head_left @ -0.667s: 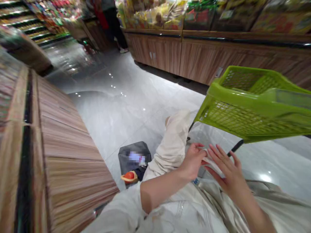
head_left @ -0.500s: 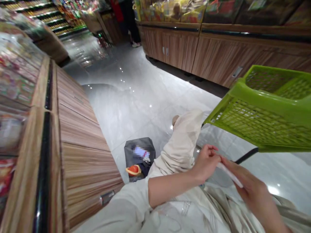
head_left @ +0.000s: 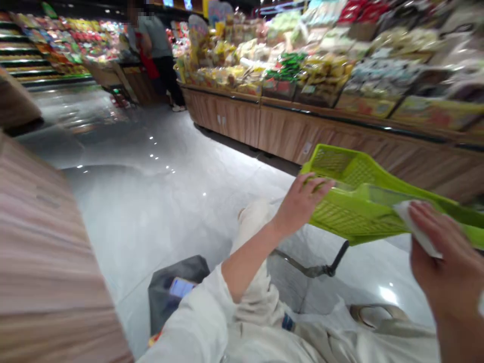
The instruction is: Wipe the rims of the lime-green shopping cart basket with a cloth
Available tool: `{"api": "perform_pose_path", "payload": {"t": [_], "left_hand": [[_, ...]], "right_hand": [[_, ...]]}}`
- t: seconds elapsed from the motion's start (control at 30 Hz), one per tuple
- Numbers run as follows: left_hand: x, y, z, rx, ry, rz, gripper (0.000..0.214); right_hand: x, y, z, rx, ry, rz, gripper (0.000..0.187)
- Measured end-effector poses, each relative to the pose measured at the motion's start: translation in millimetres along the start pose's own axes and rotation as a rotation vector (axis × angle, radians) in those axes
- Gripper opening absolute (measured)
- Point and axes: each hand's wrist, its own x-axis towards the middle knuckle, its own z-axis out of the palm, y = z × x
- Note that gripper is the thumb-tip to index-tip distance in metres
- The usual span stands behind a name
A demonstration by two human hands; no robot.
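My left hand has its fingers curled over the near left rim of a lime-green shopping cart basket. In my right hand is a folded white tissue, held between palm and fingers at the basket's near rim, its far edge touching or very close to the green plastic. The basket has mesh sides and rests on a dark metal frame. What lies inside the basket cannot be made out.
On the grey tiled floor stands a dark grey bag with a phone on it. A wooden cabinet rises close on the left. Display counters with packaged snacks run behind the basket. A person stands farther back.
My hands have moved apart. The left has reached out onto the basket's rim, and the right has carried the tissue right to the rim. The view has tilted up.
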Motion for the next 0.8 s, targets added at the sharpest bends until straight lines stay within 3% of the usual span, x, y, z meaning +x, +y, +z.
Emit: {"api": "perform_pose_path", "payload": {"t": [0.07, 0.1, 0.17, 0.27, 0.37, 0.5, 0.57, 0.67, 0.8], "left_hand": [[9.2, -4.8, -1.3, -0.077, -0.045, 0.114, 0.041], [15.6, -7.0, -1.8, -0.114, -0.051, 0.152, 0.041], [30.6, -7.2, -1.0, -0.176, -0.096, 0.258, 0.048], [48.6, 7.5, 6.5, -0.240, -0.158, 0.310, 0.057], [50.6, 34.5, 17.5, -0.307, -0.156, 0.265, 0.046], [35.7, 65.7, 27.2, -0.292, -0.012, 0.137, 0.048], [29.0, 72.9, 29.8, -0.298, 0.036, 0.104, 0.057], [25.1, 75.6, 33.3, -0.278, 0.062, 0.111, 0.066], [26.2, 78.2, 36.9, -0.217, 0.073, 0.169, 0.054]], "right_hand": [[54.6, -16.0, 8.0, -0.036, -0.068, -0.071, 0.043], [72.6, -20.2, 6.6, -0.021, -0.037, -0.125, 0.042], [89.4, -22.0, -2.0, -0.016, 0.035, -0.131, 0.039], [84.0, -22.2, -10.7, -0.100, 0.154, 0.004, 0.038], [71.6, -42.6, 4.2, -0.285, 0.213, 0.115, 0.046], [62.4, -90.2, 39.0, -0.350, 0.004, -0.030, 0.059], [59.9, -98.2, 40.3, -0.352, -0.079, -0.118, 0.063], [58.4, -78.2, 17.0, -0.409, -0.058, -0.139, 0.065], [58.2, -51.9, -3.7, -0.536, 0.188, 0.058, 0.065]]}}
